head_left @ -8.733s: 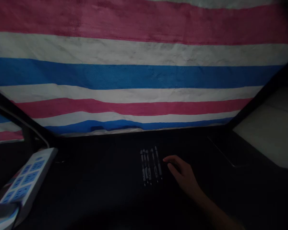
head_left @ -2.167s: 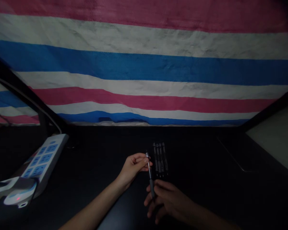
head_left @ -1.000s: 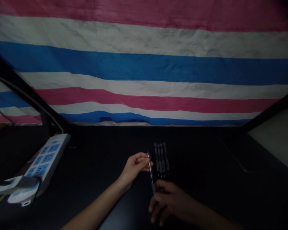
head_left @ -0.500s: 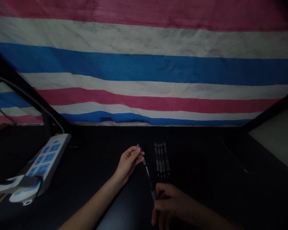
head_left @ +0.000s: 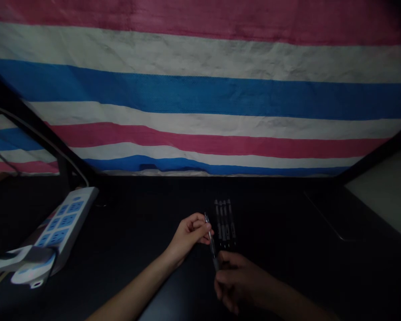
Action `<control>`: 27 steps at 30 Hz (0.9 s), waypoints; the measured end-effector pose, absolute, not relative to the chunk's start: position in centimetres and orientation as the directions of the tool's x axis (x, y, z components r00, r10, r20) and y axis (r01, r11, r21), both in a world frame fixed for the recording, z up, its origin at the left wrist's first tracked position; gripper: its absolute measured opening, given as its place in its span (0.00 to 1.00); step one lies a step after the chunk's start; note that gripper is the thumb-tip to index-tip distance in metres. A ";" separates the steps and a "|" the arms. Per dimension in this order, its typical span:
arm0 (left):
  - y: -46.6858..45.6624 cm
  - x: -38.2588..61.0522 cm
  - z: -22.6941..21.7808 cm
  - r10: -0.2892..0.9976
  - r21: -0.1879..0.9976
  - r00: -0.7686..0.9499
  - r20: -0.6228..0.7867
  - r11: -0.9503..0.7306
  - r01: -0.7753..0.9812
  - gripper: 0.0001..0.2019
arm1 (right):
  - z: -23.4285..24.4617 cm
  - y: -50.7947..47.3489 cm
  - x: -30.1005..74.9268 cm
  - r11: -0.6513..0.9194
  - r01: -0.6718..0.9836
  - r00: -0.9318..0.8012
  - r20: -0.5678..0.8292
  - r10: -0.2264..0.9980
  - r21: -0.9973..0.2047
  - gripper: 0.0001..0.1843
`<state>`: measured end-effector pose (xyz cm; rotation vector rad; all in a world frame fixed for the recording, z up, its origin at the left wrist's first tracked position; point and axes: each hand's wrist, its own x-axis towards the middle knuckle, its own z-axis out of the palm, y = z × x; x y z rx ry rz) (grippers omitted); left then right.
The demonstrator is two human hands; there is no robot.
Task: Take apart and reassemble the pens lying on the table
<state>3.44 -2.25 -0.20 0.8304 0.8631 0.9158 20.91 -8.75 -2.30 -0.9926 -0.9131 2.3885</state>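
The scene is dim. My left hand [head_left: 188, 235] pinches the upper end of a pen [head_left: 210, 239] held just above a black tabletop [head_left: 127, 240]. My right hand [head_left: 242, 281] grips the same pen at its lower end, fingers curled round it. Right beside the held pen, three more pens [head_left: 224, 223] lie side by side on the table, pointing away from me, a little beyond my right hand.
A white and blue power strip [head_left: 58, 229] lies at the left with a plug in its near end and a cable running back. A striped pink, white and blue tarp [head_left: 200, 98] hangs behind the table. A pale surface [head_left: 384, 196] adjoins at the right.
The pen was tilted left half a second ago; now its upper end has swung back right toward the row of pens, and both hands have drawn closer together.
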 end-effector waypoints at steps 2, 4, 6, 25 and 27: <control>-2.3 3.5 -0.3 0.899 0.884 0.366 -0.240 0.358 -0.299 0.14 | -2.5 -8.7 20.8 -0.707 -0.121 -0.663 -0.474 0.580 -0.697 0.15; -2.3 3.4 -0.2 0.895 0.885 0.378 -0.236 0.359 -0.298 0.14 | -2.6 -8.7 20.8 -0.717 -0.132 -0.651 -0.485 0.584 -0.685 0.16; -2.3 3.3 -0.2 0.885 0.877 0.398 -0.242 0.375 -0.301 0.14 | -2.5 -8.7 20.7 -0.727 -0.137 -0.652 -0.491 0.577 -0.672 0.17; -2.4 3.3 0.0 0.911 0.873 0.350 -0.218 0.343 -0.348 0.12 | -2.3 -8.8 21.1 -0.712 -0.124 -0.666 -0.474 0.576 -0.691 0.24; -2.5 3.3 0.1 0.915 0.877 0.340 -0.220 0.338 -0.342 0.13 | -2.3 -8.9 21.0 -0.698 -0.085 -0.648 -0.492 0.581 -0.711 0.22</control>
